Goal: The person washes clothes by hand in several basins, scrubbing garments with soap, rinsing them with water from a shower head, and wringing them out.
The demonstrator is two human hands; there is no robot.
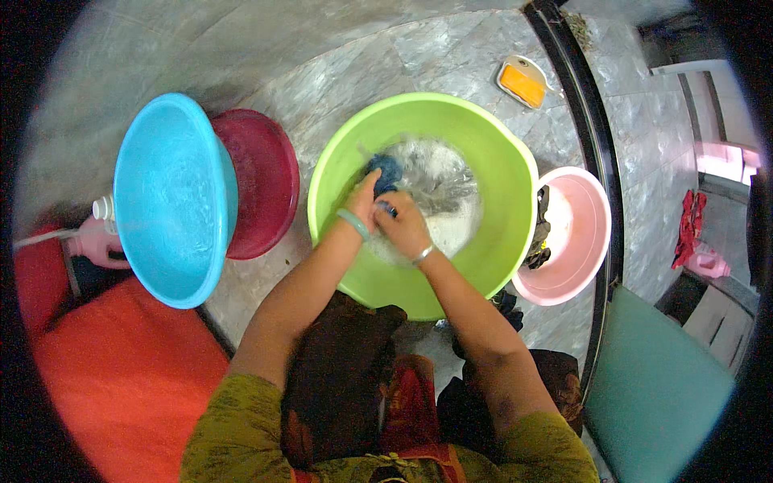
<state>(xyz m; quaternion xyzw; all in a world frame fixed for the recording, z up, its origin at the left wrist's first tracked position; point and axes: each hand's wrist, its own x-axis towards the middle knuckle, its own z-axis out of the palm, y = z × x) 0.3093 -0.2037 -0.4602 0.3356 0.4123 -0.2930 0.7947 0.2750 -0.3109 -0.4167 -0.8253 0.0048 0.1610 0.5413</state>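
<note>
A large lime-green plastic basin (501, 157) stands before me with sudsy water (444, 181) in its bottom. Over the water's left side my two hands meet on a wet, dark blue cloth (386, 170). My left hand (362, 199), with a pale green bangle at the wrist, grips the cloth near the basin's left wall. Close beside it, my right hand (406, 223) is closed around a lower part of the same cloth; a silver bangle circles that wrist. The fingers partly hide the cloth, and motion blurs it.
At left, a blue basin (169, 199) leans by a maroon basin (266, 187). A pink basin (580, 278) holding dark cloth (539, 235) touches the green one at right. A dish with an orange bar (523, 86) lies beyond, near a black raised floor edge (598, 139).
</note>
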